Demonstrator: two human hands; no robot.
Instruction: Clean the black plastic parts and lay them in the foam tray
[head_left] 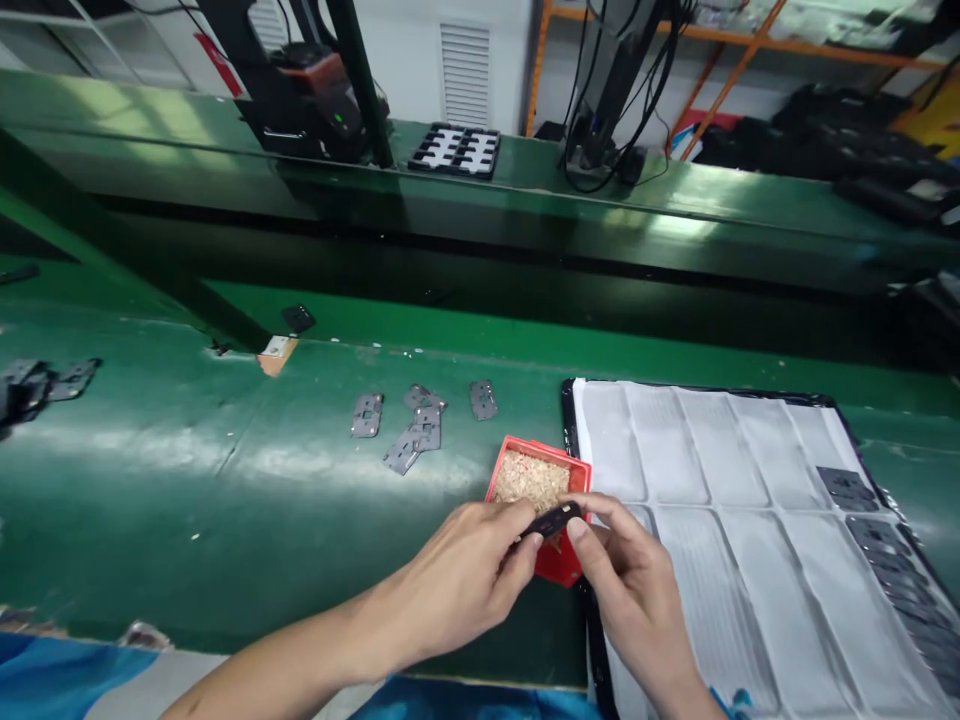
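Between my two hands is a small flat black plastic part (pixel 553 522), tilted over a red bin. My left hand (pixel 480 560) pinches its left end between thumb and fingers. At its right end, the thumb and forefinger of my right hand (pixel 630 575) close on the part. Below them the red bin (pixel 577 475) is filled with small pale tan pieces, too small to name. Similar flat dark parts (pixel 426 425) lie loosely on the green bench to the left of the bin, one (pixel 367 415) by itself and another (pixel 483 399) nearer the bin.
Right of the bin lies a white compartment tray (pixel 697 440) with a black rim; several dark parts (pixel 900 575) fill its right side. More dark parts (pixel 45 385) sit far left. A green post (pixel 187 300) slants down to the bench. A black-and-white tray (pixel 456 150) rests behind.
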